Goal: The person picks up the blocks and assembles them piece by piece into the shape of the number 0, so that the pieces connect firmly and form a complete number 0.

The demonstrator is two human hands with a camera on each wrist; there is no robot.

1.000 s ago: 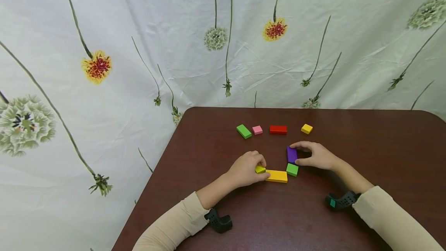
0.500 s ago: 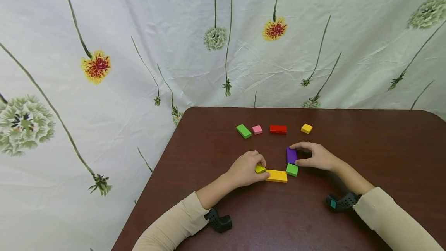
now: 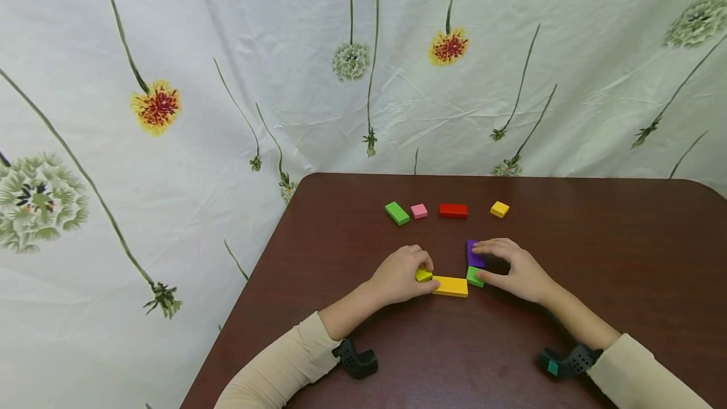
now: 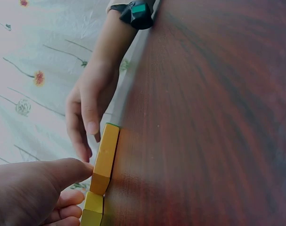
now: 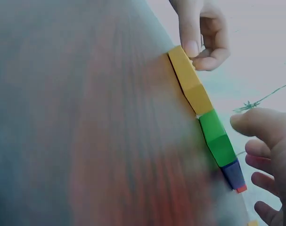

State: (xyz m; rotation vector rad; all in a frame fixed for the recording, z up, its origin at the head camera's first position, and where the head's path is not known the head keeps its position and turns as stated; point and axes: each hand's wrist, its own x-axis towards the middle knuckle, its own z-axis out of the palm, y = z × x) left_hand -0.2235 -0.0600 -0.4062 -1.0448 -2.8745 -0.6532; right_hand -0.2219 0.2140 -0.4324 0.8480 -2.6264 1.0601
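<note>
My left hand (image 3: pixel 401 276) is curled about a small yellow block (image 3: pixel 423 275), its thumb resting on the left end of a long orange block (image 3: pixel 452 287). In the left wrist view the yellow block (image 4: pixel 93 207) lies end to end with the orange one. A short green block (image 3: pixel 474 274) meets the orange block's right end. Behind the green one lies a purple block (image 3: pixel 472 255), partly covered by the right hand's fingers. My right hand (image 3: pixel 519 272) hovers with spread fingers over the purple block and thumb over the green one. Its fingers (image 5: pixel 263 150) stand apart from the blocks in the right wrist view.
Farther back on the brown table (image 3: pixel 596 238) lie a green block (image 3: pixel 397 213), a pink block (image 3: pixel 419 211), a red block (image 3: pixel 453 211) and another yellow block (image 3: pixel 500 209). A flowered cloth (image 3: pixel 318 112) hangs behind the table's far edge.
The purple block has slid slightly toward the person, up to the green block. The right hand has then let go and shifted nearer, over both. The left hand stays put.
</note>
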